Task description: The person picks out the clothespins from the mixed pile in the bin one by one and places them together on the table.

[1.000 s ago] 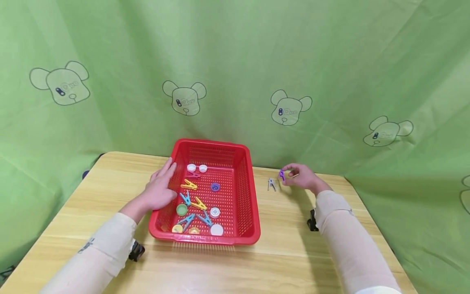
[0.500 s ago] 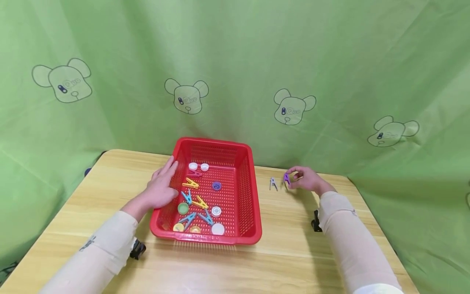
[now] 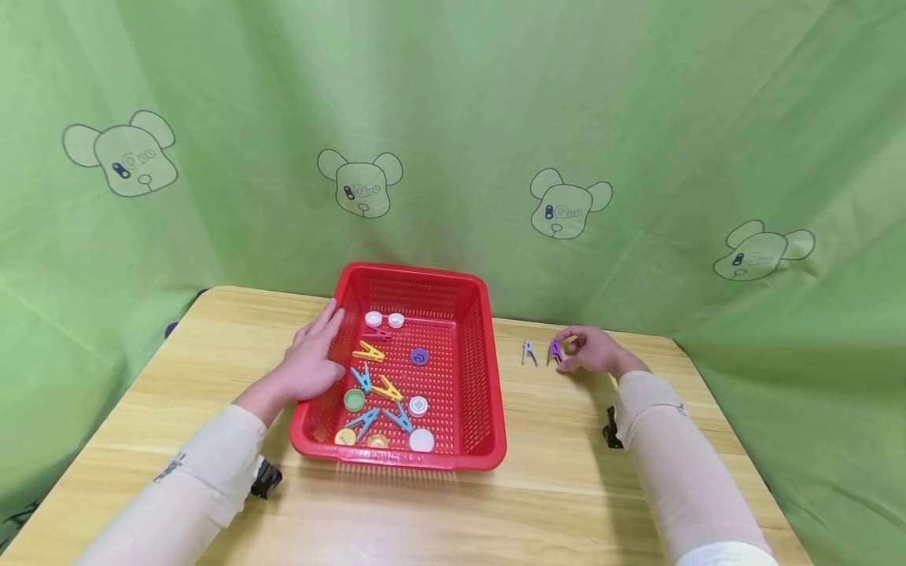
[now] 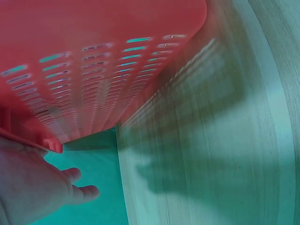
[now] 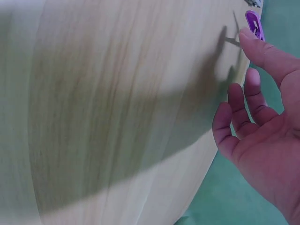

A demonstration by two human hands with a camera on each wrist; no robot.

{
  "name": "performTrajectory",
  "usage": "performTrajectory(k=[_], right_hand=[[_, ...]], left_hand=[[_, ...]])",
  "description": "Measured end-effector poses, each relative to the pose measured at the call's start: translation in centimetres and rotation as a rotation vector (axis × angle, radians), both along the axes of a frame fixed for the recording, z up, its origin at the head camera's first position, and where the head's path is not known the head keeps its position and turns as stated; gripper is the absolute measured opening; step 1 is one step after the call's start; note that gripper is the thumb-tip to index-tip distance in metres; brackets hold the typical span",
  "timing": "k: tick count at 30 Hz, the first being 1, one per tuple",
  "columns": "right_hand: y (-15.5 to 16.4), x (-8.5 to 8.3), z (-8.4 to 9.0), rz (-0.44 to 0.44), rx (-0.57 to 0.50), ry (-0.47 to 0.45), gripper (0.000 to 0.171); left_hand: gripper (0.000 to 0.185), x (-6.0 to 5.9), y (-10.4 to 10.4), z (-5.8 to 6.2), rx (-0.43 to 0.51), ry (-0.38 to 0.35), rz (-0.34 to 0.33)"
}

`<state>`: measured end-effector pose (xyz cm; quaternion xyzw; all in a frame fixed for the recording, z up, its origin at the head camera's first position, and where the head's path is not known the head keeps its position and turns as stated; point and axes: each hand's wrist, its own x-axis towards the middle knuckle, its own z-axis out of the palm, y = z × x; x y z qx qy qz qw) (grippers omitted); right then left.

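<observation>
In the head view, my left hand (image 3: 309,363) rests on the left rim of a red plastic basket (image 3: 494,409), its fingers straight along the edge. The left wrist view shows that hand's fingertips (image 4: 89,192) outside the basket's slotted wall. My right hand (image 3: 591,350) pinches a purple clothespin (image 3: 555,351) between thumb and index finger, low at the table surface. The right wrist view shows the thumb against the purple clothespin (image 5: 254,24), the other fingers loosely bent. A grey clothespin (image 3: 529,352) lies just left of the purple one, both with legs toward me.
Inside the basket lie yellow clothespins (image 3: 386,388), blue clothespins (image 3: 398,417), a pink clothespin (image 3: 377,333), and several bottle caps, among them a green cap (image 3: 355,400) and a purple cap (image 3: 419,357). A green curtain (image 3: 453,141) hangs behind the wooden table (image 3: 552,472).
My right hand has brought the purple clothespin down and slightly right, level with the grey one. The left hand stays on the basket rim. The head view has shifted slightly.
</observation>
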<state>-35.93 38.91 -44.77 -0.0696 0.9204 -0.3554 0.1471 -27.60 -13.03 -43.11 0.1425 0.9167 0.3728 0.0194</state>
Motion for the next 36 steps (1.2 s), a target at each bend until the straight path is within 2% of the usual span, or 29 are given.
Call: performTrajectory(k=[9,18,29,36], right_hand=[[0.4,-0.2,-1.5,0.018,-0.019,0.028,0.051],[0.6,-0.1,-1.8,0.013,-0.003,0.019,0.052],[-0.2,0.4,-0.2,-0.018,-0.053,-0.01,0.07],[-2.1,-0.1,1.5,0.0,-0.04,0.064,0.067]], left_hand=[[0.096,0.2,0.0,0.0,-0.003,0.006,0.002],[0.096,0.1,0.0,0.0,0.0,0.006,0.0],[0.095,0.0,0.2,0.3,0.011,-0.02,0.011],[0.095,0.0,0.0,0.2,0.014,-0.014,0.014]])
